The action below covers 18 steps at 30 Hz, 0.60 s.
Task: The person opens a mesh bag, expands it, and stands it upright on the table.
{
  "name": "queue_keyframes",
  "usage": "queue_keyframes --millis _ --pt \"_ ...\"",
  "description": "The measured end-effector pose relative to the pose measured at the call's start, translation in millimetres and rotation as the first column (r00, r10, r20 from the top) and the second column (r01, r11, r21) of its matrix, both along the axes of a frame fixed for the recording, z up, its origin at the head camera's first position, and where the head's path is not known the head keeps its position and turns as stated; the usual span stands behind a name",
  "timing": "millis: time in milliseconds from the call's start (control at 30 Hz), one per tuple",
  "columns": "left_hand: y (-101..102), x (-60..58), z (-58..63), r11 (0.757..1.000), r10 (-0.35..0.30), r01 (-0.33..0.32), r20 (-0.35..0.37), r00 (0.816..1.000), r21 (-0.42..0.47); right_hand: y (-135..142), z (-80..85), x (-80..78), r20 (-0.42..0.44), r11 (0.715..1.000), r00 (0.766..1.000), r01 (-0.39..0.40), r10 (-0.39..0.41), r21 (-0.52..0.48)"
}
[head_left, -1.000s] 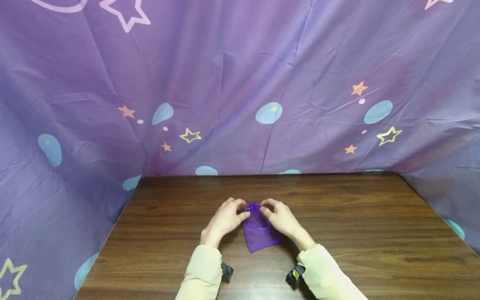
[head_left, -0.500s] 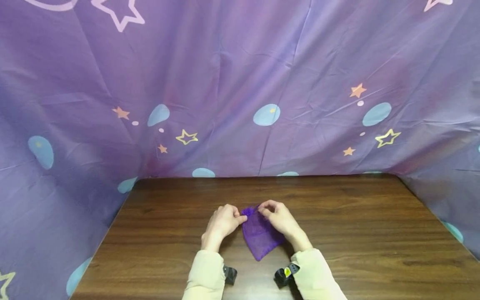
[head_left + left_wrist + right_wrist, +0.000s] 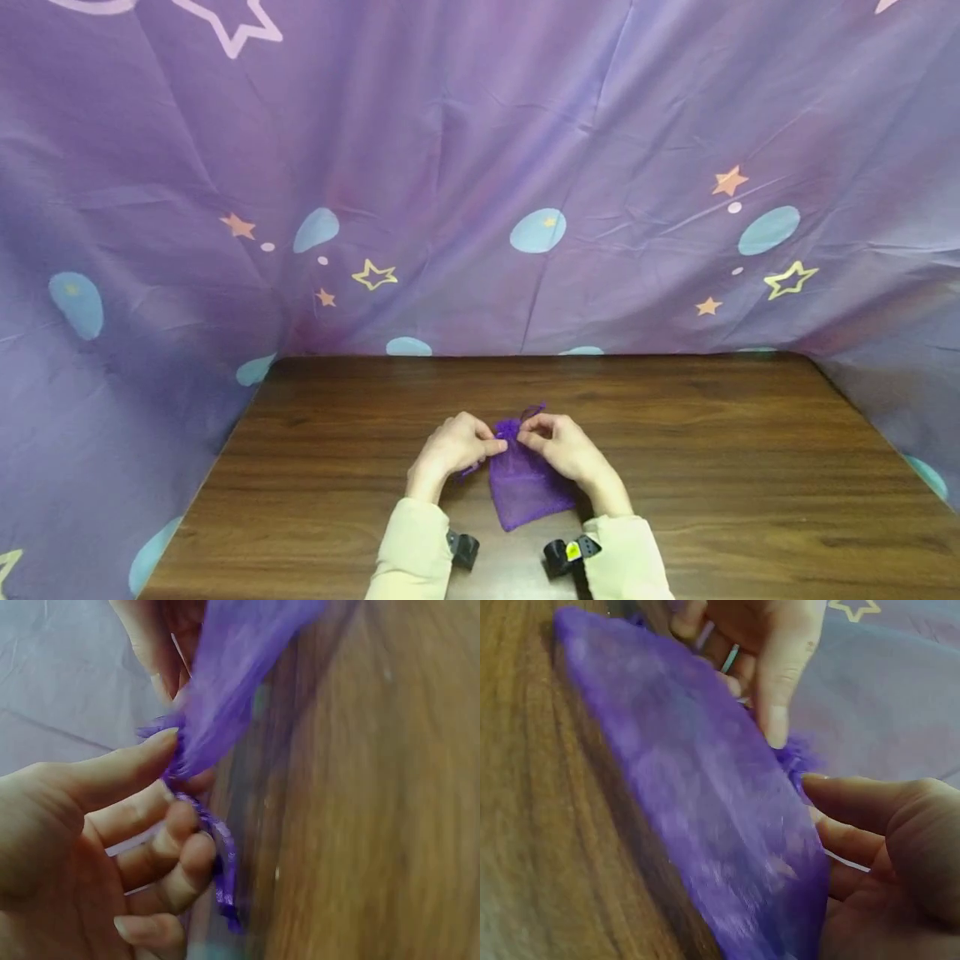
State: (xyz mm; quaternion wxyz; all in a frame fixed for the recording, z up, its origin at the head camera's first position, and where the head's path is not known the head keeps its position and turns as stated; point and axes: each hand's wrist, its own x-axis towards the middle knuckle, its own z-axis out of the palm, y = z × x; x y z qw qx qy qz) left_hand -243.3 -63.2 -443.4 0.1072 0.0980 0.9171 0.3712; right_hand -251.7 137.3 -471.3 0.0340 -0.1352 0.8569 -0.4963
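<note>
The grip of the left hand (image 3: 450, 450) is clamped on the gathered neck of a purple mesh pouch (image 3: 525, 498), between thumb and fingers; the right hand (image 3: 567, 452) pinches the same neck just beside it. A purple cord (image 3: 226, 851) trails past the left hand's fingers. The pouch spreads toward the person, over a brown wooden surface (image 3: 735, 475). Beyond hangs a purple star-patterned cloth (image 3: 450, 167).

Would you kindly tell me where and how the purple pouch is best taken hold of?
I would pinch the purple pouch at its gathered neck, left hand from the left and right hand from the right: it bunches narrow there, while the rest spreads wider and looks limp.
</note>
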Motion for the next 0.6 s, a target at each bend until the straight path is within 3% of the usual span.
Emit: queue_keyframes --millis 200,433,500,600 --pt "7 -4.4 -0.8 0.994 0.029 -0.015 -0.125 0.992 0.112 2 2.5 2.2 0.044 0.995 0.998 0.044 -0.04 -0.087" --pt "4 -1.0 6.9 0.977 0.175 -0.142 -0.22 0.96 0.159 4 13.6 3.9 0.052 0.965 0.993 0.111 -0.101 -0.238" --pt "1 1.0 7.5 0.974 0.167 -0.129 -0.209 0.963 0.187 5 18.0 5.1 0.055 0.955 0.993 0.119 -0.108 -0.272" --pt "-1 3.1 7.4 0.974 0.094 -0.049 -0.2 0.975 0.22 8 24.0 7.5 0.062 0.941 0.992 0.127 -0.113 -0.312"
